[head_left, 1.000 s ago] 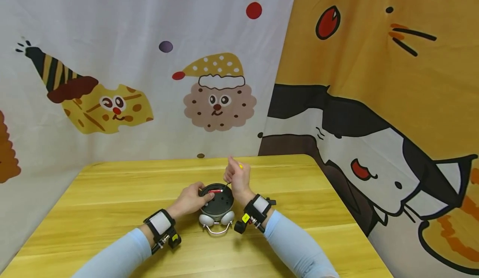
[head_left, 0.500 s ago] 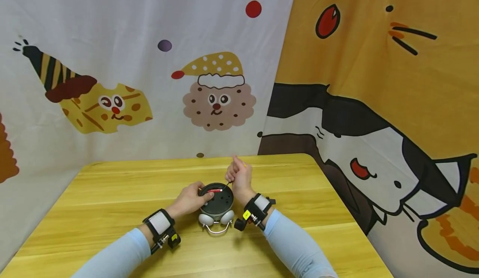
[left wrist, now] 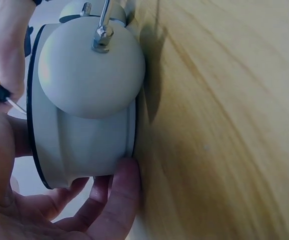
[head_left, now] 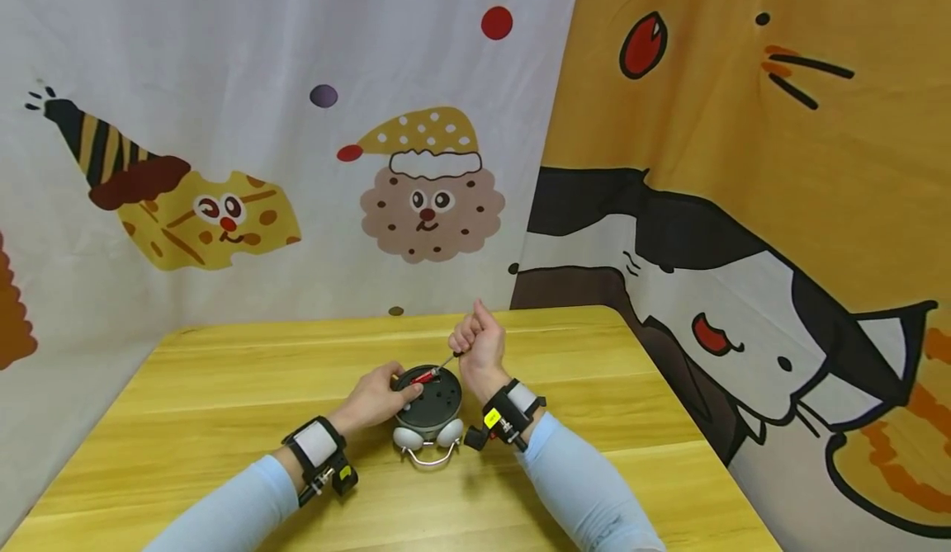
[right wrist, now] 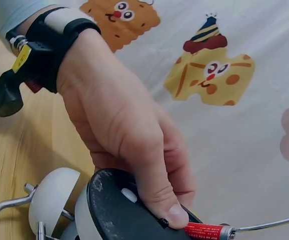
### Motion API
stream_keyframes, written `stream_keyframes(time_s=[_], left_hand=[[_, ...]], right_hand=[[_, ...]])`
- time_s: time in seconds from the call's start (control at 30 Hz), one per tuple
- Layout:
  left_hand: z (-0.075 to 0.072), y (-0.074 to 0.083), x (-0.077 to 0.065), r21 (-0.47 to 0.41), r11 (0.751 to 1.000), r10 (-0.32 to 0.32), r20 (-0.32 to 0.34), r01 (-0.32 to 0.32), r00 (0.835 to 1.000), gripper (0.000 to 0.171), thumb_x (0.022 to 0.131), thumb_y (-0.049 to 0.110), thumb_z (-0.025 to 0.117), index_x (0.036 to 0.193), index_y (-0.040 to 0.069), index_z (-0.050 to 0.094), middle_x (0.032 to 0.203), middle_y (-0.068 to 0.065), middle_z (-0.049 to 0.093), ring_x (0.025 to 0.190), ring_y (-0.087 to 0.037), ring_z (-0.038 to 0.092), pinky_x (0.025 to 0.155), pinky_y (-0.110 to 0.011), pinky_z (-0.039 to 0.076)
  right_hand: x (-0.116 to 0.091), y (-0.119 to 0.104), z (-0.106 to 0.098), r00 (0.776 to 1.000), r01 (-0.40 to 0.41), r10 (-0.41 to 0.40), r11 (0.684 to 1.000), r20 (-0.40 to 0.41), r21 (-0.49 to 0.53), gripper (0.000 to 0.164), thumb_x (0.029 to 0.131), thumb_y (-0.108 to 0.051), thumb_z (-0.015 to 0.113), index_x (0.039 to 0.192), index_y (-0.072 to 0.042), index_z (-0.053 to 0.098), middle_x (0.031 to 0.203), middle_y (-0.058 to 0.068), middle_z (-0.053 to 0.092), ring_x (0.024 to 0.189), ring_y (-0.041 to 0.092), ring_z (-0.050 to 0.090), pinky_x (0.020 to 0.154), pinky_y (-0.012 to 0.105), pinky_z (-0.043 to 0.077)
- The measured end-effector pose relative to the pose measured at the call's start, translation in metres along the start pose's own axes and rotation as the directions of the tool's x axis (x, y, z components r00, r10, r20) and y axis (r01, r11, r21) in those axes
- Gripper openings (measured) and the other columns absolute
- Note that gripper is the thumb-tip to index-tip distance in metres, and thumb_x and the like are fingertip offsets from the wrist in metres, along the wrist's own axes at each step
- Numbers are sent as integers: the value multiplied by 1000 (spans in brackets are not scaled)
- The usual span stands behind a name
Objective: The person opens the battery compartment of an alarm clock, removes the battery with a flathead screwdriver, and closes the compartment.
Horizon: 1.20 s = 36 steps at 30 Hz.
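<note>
The left hand (head_left: 376,395) grips a dome-belled alarm clock (head_left: 431,411); the right hand (head_left: 481,349) clasps a metal-shafted screwdriver (left wrist: 1,93) touching a cylindrical battery (right wrist: 205,231).

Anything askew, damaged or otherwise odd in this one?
Yes: the red battery sits askew at the alarm clock's black back, one end apparently raised, with the screwdriver at that end; a seated battery would normally lie flat. Pale marks also show on the back, scuffs or dirt, I can't tell. No spill visible.
</note>
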<state>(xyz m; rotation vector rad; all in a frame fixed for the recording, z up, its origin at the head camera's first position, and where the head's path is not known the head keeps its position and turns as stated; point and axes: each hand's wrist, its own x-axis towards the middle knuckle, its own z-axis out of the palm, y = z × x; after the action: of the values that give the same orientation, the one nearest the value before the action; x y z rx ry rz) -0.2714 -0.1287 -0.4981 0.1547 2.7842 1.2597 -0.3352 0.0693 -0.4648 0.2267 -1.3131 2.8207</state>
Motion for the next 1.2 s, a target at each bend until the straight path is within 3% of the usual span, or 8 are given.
stream_keyframes(time_s=[0.13, 0.57, 1.0, 1.2], left_hand=[[0, 1, -2, -12, 1000, 5, 2, -5, 1000, 34, 101, 37, 81, 111, 7, 69, 94, -7, 69, 85, -20, 62, 71, -31, 45], [0, 2, -4, -21, 1000, 10, 1, -10, 1000, 33, 103, 37, 81, 111, 7, 70, 96, -7, 71, 84, -19, 62, 69, -31, 46], [-1, 3, -3, -14, 1000, 4, -5, -4, 1000, 35, 103, 39, 81, 112, 7, 71, 101, -8, 73, 87, -20, 63, 70, -32, 46], [-1, 3, -4, -42, 999, -9, 5, 9, 1000, 33, 102, 37, 82, 107, 7, 69, 94, -7, 69, 82, -20, 61, 67, -31, 45]], right_hand=[[-1, 0, -2, 1000, 19, -18, 999, 24, -43, 66, 118, -40, 47, 56, -23, 31, 52, -12, 32, 46, 6, 31, 53, 24, 29], [-4, 2, -12, 1000, -1, 0, 998, -11, -66, 67, 120, -37, 43, 56, -21, 32, 51, -11, 32, 46, 7, 32, 52, 25, 29], [0, -14, -8, 1000, 24, -21, 990, 18, -138, 65, 118, -40, 49, 58, -24, 32, 54, -11, 32, 48, 8, 32, 53, 25, 30], [1, -20, -10, 998, 47, -41, 985, 37, -169, 65, 118, -38, 52, 59, -21, 31, 54, -9, 32, 47, 9, 31, 52, 25, 30]])
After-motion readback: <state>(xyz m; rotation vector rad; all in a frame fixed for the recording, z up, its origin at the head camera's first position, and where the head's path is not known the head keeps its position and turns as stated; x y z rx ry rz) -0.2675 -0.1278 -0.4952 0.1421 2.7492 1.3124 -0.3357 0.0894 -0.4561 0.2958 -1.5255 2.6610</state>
